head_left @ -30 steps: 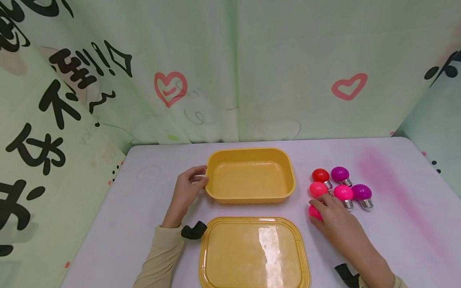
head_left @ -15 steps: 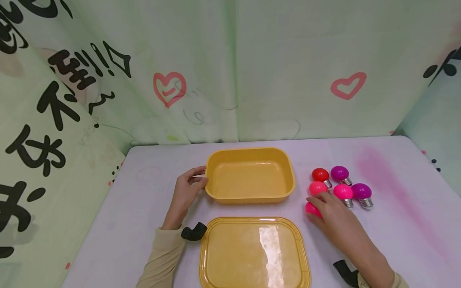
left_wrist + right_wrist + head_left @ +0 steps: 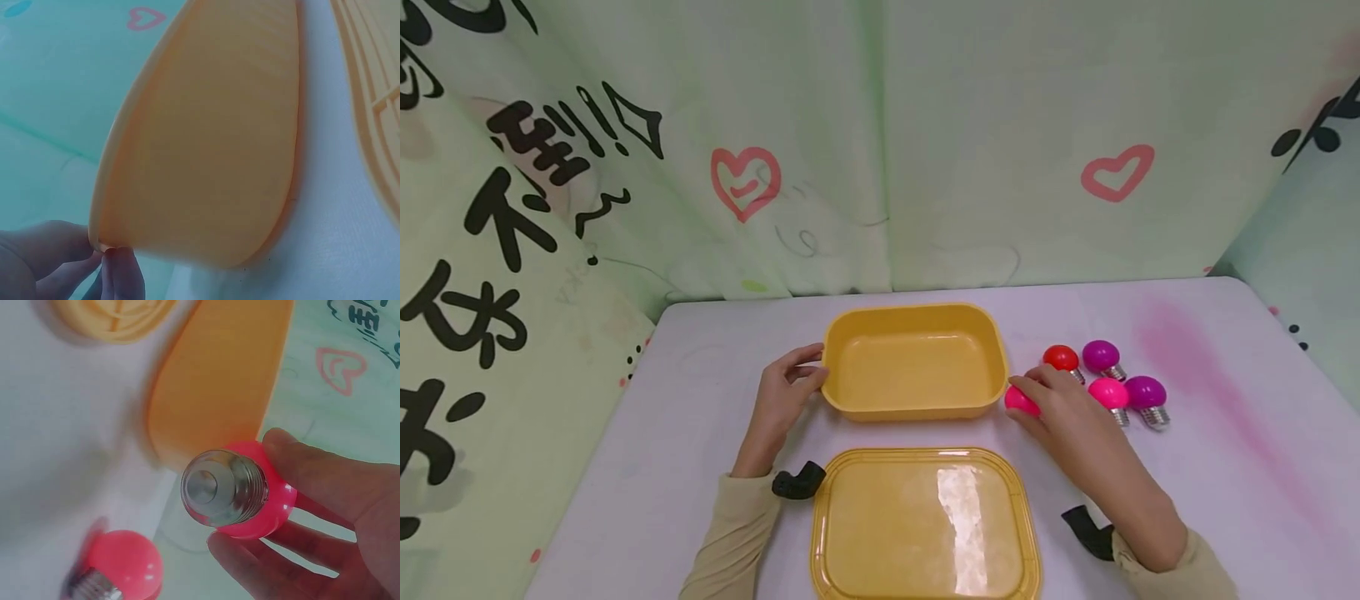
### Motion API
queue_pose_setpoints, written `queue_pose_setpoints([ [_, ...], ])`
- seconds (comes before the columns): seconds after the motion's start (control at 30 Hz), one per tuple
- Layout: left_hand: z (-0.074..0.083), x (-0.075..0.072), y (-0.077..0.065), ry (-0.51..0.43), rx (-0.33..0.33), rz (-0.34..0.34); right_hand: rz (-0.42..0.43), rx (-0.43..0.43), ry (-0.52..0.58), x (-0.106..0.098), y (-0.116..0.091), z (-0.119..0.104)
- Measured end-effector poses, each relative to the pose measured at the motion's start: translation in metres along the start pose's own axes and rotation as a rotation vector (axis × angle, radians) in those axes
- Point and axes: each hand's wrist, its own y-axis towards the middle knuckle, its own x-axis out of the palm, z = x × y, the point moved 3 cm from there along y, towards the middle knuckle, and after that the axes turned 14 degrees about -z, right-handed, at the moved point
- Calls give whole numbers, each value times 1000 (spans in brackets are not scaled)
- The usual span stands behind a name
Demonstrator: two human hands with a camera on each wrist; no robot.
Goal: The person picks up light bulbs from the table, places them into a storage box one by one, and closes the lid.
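Observation:
A yellow plastic box [image 3: 917, 412] without a cover stands near the back of the table. My left hand [image 3: 784, 404] pinches its rim at the left end; in the left wrist view the thumb and fingertips meet at the box's corner. My right hand [image 3: 1078, 429] grips a pink light bulb [image 3: 1021, 402] just outside the box's right end. Seen from the right wrist, the bulb's silver screw base [image 3: 219, 487] points toward the camera, with thumb and fingers around the pink globe.
Right of the box lie a red bulb [image 3: 1061, 358], a pink bulb [image 3: 1108, 392] and two purple bulbs [image 3: 1101, 356]. A yellow lid [image 3: 887, 533] lies flat in front of the box. Printed cloth walls [image 3: 970, 167] border the table's back and sides.
My right hand has lifted the pink bulb from the group and moved left and slightly back, up to the box. The left hand stays at the rim.

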Motion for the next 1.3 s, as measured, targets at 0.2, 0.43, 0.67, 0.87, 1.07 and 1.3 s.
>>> queue_pose_setpoints([
  [0.2,0,-1,0,-8,14,3,55,-52,31,-14,6,-2],
  [0.43,0,1,1,-29,25,-8,65,-77,64,-24,13,-4],
  [0.67,-1,1,0,-32,27,-1,63,-82,82,-27,26,-14],
  [0.87,-1,1,1,-22,29,-1,45,-104,97,-23,41,-19],
  [1.07,0,1,0,-34,58,-7,36,-119,109,-19,56,-22],
  [1.3,-3,1,0,-43,59,-8,21,-112,98,-14,67,-25],
])
